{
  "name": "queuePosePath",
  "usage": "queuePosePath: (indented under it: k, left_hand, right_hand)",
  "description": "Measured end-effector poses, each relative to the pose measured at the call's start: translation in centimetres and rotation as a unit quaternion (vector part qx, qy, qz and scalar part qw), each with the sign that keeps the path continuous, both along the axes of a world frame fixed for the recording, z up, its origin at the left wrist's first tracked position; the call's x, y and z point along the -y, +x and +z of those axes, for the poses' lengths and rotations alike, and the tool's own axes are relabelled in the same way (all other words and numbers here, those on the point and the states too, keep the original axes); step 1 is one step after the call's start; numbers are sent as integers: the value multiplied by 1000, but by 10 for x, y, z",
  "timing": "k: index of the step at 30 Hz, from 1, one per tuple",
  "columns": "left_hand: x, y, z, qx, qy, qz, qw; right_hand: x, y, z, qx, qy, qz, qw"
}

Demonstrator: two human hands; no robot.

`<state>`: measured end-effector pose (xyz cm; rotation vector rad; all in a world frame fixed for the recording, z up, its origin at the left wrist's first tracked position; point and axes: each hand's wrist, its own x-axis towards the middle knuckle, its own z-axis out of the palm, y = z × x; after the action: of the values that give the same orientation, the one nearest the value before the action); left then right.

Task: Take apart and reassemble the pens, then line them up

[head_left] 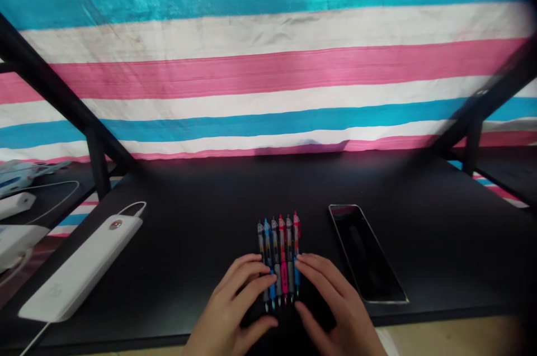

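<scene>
Several click pens (pixel 276 244) lie side by side in a row on the black table, their clickers pointing away from me. Their barrels are clear with black, blue and red parts, and the grips are grey, blue and pink. My left hand (pixel 237 300) is at the row's left side, its fingertips resting on the leftmost pens and its thumb near the tips. On the other side, my right hand (pixel 335 297) touches the rightmost pen with its fingertips, thumb apart below. Both hands have their fingers stretched and spread, and neither is wrapped around a pen.
A smartphone (pixel 367 255) with a dark screen lies right of the pens. To the left is a long white power strip (pixel 81 269) with a cable. Black frame bars (pixel 67 99) slant at both sides, before a striped sheet (pixel 268 76). White devices (pixel 19 244) sit at far left.
</scene>
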<state>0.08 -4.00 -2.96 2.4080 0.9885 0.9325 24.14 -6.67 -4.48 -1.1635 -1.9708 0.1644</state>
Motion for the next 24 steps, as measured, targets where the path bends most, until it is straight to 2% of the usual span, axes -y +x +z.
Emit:
queuePosePath:
  k: [10,19,24]
  left_hand:
    - [-2,2,2,-59,-13,-20,998]
    - [-3,7,3,-56,10,-33,998]
    - [-5,11,4,-36,22,-34,999]
  right_hand:
    - [-4,0,-2,63,-30,39,997]
    - [-3,1,-7,70,-30,42,996]
    - [-3,0,-4,61,-32,48,996]
